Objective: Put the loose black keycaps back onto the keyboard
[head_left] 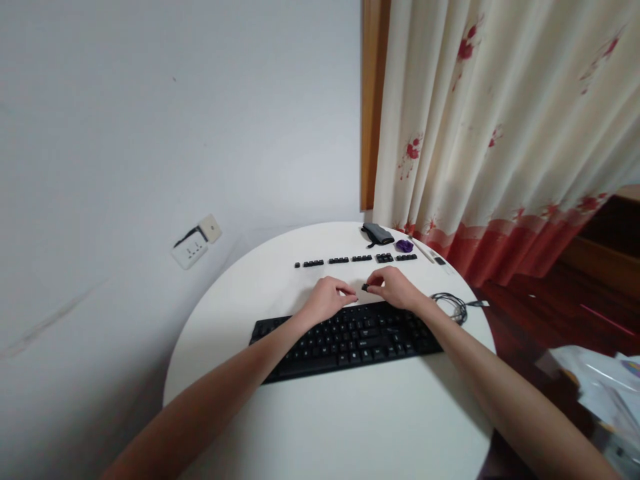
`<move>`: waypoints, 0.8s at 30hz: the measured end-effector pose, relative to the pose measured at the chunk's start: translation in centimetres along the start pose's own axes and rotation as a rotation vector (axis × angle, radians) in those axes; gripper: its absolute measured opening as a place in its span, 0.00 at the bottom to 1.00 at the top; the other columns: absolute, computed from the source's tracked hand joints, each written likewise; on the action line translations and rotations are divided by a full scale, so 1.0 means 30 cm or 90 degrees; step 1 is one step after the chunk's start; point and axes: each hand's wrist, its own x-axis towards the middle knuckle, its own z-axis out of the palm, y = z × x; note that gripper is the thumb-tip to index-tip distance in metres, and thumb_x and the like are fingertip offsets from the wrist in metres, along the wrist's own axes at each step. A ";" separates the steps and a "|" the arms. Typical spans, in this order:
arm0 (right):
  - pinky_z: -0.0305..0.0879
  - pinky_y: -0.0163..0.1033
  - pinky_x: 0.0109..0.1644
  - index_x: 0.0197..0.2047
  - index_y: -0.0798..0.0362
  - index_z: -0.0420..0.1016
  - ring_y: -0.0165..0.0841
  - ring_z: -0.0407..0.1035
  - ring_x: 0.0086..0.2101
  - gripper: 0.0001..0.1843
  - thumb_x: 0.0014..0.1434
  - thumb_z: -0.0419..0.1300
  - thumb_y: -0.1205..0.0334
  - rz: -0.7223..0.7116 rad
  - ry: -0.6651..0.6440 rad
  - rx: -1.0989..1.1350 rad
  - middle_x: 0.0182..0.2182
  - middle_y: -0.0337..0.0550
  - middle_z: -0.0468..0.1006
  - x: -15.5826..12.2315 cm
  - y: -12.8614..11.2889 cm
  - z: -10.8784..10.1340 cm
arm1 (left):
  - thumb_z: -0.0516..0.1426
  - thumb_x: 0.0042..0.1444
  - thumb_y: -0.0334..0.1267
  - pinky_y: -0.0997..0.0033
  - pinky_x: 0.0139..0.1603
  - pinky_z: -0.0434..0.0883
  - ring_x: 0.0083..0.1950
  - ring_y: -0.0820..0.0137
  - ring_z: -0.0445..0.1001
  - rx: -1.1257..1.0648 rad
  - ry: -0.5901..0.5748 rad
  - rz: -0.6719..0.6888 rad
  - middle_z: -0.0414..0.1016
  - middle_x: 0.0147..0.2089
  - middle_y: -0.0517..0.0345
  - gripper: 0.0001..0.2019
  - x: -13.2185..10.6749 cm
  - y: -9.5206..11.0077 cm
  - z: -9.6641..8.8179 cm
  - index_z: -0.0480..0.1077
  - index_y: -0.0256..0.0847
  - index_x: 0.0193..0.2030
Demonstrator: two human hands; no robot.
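A black computer keyboard (357, 340) lies across the white round table, under both forearms. My right hand (393, 287) is just beyond its far edge, with a small black keycap (365, 287) pinched between thumb and fingers. To its left, my left hand (327, 298) hovers over the keyboard's back edge. Its thumb and forefinger come close together at the tips, and anything between them is too small to make out. Behind the hands, black keycaps (313, 263) stand in short groups along one row, with a larger block of keycaps (385, 258) toward the right.
A grey pouch (379, 233) and a crumpled purple item (404, 246) lie at the table's back. Near the right rim are a slim pale tool (423, 249) and a coiled black cable (453, 307). A wall socket (190, 250) is at left; a curtain (460, 133) hangs at right.
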 end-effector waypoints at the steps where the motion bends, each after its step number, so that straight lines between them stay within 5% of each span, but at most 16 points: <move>1: 0.64 0.34 0.38 0.35 0.55 0.80 0.33 0.73 0.32 0.07 0.56 0.63 0.61 -0.004 -0.010 0.039 0.30 0.44 0.81 -0.023 -0.011 0.000 | 0.63 0.52 0.40 0.71 0.37 0.69 0.33 0.68 0.75 -0.015 -0.011 -0.004 0.82 0.33 0.58 0.07 -0.033 0.010 -0.001 0.81 0.41 0.35; 6: 0.65 0.35 0.36 0.34 0.55 0.80 0.33 0.72 0.31 0.06 0.53 0.63 0.63 0.004 -0.056 0.133 0.29 0.42 0.81 -0.088 -0.038 0.010 | 0.63 0.52 0.38 0.70 0.39 0.69 0.35 0.68 0.75 0.000 -0.005 0.010 0.82 0.34 0.58 0.06 -0.121 0.019 0.022 0.81 0.43 0.36; 24: 0.65 0.36 0.35 0.34 0.54 0.80 0.33 0.71 0.29 0.06 0.54 0.63 0.62 -0.025 -0.133 0.150 0.28 0.41 0.80 -0.108 -0.038 0.038 | 0.57 0.62 0.35 0.62 0.47 0.68 0.42 0.64 0.70 0.201 0.043 0.201 0.80 0.40 0.57 0.08 -0.174 0.004 0.070 0.79 0.43 0.41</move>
